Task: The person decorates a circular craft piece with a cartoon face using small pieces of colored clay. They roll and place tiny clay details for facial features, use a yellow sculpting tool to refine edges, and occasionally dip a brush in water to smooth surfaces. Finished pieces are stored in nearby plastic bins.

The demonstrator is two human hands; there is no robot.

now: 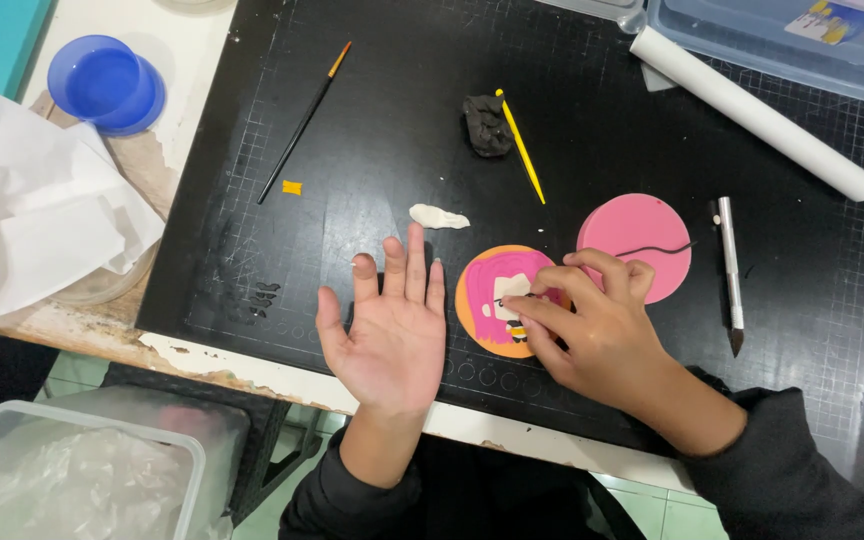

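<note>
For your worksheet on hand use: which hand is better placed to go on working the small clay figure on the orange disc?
Probably the right hand: its fingertips pinch over the figure on the orange disc. The left hand lies open, palm up, beside it.

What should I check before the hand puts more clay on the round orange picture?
1. Right hand fingertips rest on the orange disc: ok.
2. Left hand open, palm up, holding nothing: ok.
3. White clay piece lies apart on the black mat: ok.
4. Dark clay lump beside the yellow tool: ok.
5. What the right fingertips pinch: cannot tell.
</note>
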